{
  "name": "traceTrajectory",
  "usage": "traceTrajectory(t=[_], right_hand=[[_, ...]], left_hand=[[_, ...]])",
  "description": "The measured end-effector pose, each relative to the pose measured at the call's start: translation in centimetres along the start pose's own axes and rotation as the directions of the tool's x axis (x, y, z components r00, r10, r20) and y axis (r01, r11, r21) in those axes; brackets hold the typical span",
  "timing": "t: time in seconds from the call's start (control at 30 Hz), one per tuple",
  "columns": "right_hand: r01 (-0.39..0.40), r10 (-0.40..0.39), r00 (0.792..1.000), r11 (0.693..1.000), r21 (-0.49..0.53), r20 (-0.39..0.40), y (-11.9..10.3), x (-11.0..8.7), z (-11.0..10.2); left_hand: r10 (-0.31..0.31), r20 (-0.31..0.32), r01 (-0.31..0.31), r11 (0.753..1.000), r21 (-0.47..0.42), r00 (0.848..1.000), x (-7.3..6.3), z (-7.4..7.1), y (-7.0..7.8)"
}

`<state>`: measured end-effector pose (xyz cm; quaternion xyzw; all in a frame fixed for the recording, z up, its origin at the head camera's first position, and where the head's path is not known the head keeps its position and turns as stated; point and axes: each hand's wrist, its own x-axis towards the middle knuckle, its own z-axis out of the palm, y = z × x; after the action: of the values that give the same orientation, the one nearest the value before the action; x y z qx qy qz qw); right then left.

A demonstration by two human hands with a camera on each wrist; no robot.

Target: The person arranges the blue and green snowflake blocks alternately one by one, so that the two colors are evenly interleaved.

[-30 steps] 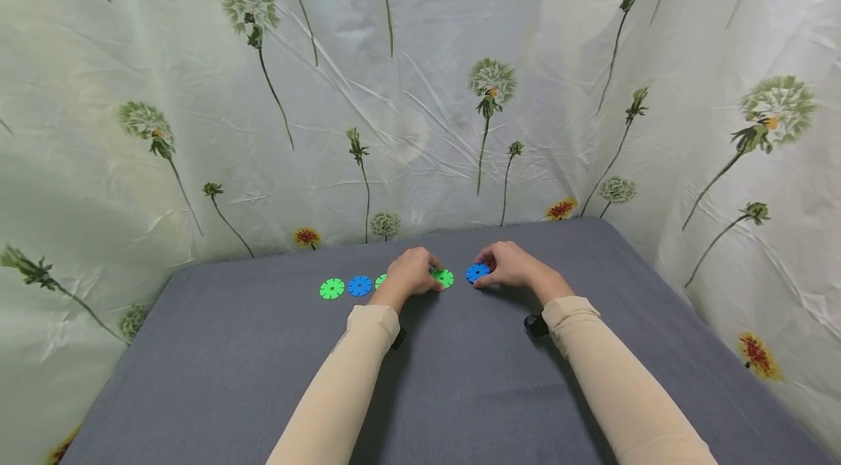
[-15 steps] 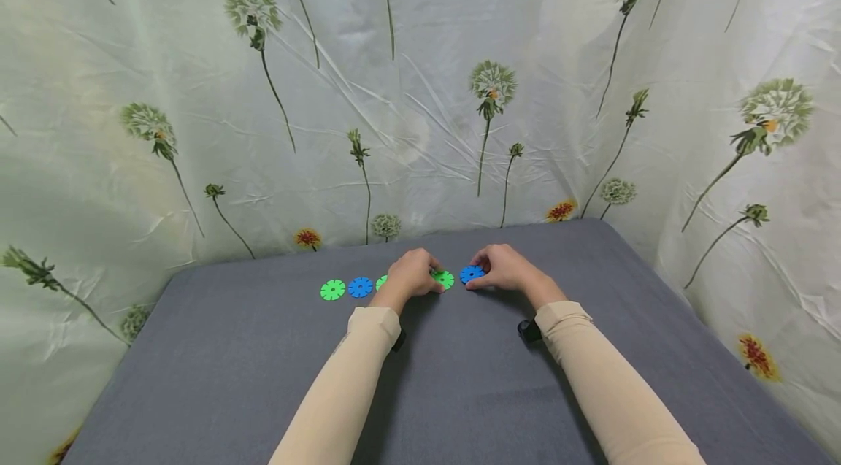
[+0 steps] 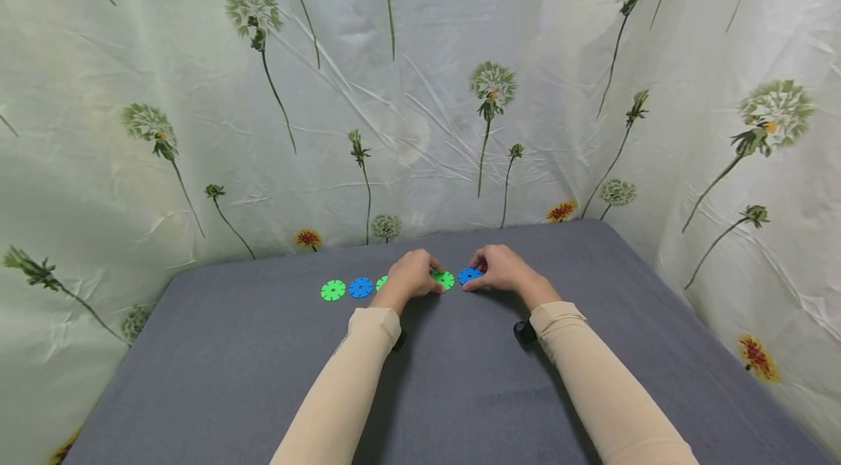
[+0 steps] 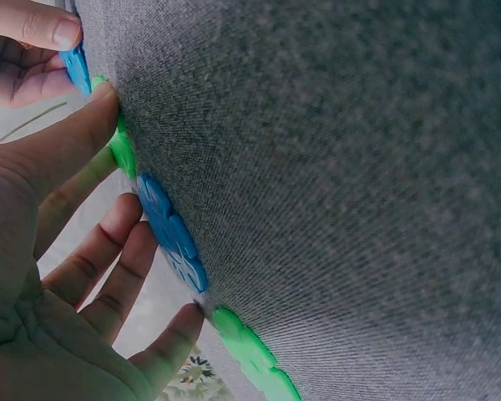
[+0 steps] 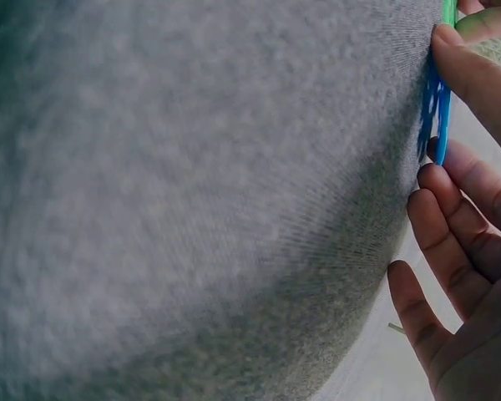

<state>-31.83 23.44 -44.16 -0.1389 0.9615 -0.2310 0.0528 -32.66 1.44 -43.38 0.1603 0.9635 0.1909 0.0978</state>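
Note:
Flat notched plastic discs lie in a row on the grey cloth in the head view. My left hand (image 3: pixel 410 274) holds the rim of a green disc (image 3: pixel 447 280) between thumb and finger. Just right of it, a blue disc (image 3: pixel 469 275) is pinched in my right hand (image 3: pixel 507 269). The right wrist view shows that blue disc (image 5: pixel 442 125) edge-on, slightly tilted off the cloth. Under my left fingers sits another blue disc (image 4: pixel 169 234), hidden in the head view. Beyond it is a green disc (image 4: pixel 250 355).
Further left in the row are a green disc (image 3: pixel 333 290) and a blue disc (image 3: pixel 361 287). A flower-printed curtain (image 3: pixel 420 100) hangs behind the cloth-covered table (image 3: pixel 263 370) and along its right side.
My right hand has moved left with the blue disc, bringing it closer to the green disc. The left hand has stayed in place on the green disc.

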Motion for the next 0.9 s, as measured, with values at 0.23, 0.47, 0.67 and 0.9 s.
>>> traceTrajectory(t=[0.23,0.47,0.67,0.9], right_hand=[[-0.029,0.029,1.000,0.999,0.015,-0.007,-0.01,0.03,0.14],[-0.022,0.022,1.000,0.999,0.032,0.008,0.03,0.13,0.45],[-0.018,0.017,1.000,0.999,0.045,0.015,-0.06,0.01,0.31],[-0.026,0.026,1.000,0.999,0.047,0.015,-0.28,-0.06,0.20]], left_hand=[[0.004,-0.006,-0.004,1.000,-0.006,1.000,-0.04,-0.06,0.04],[0.003,-0.008,-0.003,1.000,-0.006,1.000,-0.11,-0.02,-0.02],[0.007,-0.008,-0.007,1.000,-0.010,1.000,-0.12,0.05,-0.04],[0.008,-0.011,-0.008,1.000,-0.012,1.000,-0.12,0.09,-0.07]])
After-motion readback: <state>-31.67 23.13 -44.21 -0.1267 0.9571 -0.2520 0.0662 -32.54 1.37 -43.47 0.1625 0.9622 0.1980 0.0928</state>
